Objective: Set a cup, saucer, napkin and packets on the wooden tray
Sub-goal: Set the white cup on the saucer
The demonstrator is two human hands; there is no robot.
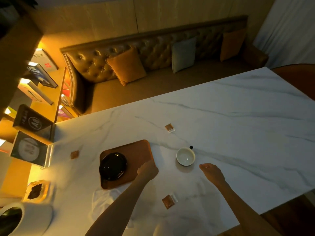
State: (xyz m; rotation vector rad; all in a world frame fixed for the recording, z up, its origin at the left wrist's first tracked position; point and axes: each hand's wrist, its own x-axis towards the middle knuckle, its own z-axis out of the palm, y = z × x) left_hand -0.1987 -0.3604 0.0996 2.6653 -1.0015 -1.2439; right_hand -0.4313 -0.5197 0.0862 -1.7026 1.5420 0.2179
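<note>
Wooden tray (138, 150): flat on the marble counter (238, 125), rounded corners, right half bare.
Saucer (113, 166): black, on the tray's left half, reaching the tray's left rim.
Cup (185, 156): white, upright, dark handle turned away; on the counter right of the tray, apart from its right edge.
Napkin (109, 201): white, crumpled, at the tray's near edge; outline hard to tell against the pale marble.
Far packet (170, 128): brown, beyond the tray's far right corner, well apart.
Left packet (75, 154): brown, just left of the tray, near the counter's left edge.
Near packet (168, 201): brown, nearer than the tray and to its right, between the two forearms.
Left hand (148, 170): at the tray's near right corner, fingers (143, 165) curled over the rim; cannot tell whether gripping it.
Right hand (212, 172): above the counter right of the tray, just near of the cup, fingers (203, 166) loosely straight, holding nothing.
Room: broad marble running right of the tray, past the cup to the counter's far and right edges.
Beyond: tufted sofa (153, 53) with cushions past the counter's far edge; book shelf (34, 92) left of the tray, off the counter.
</note>
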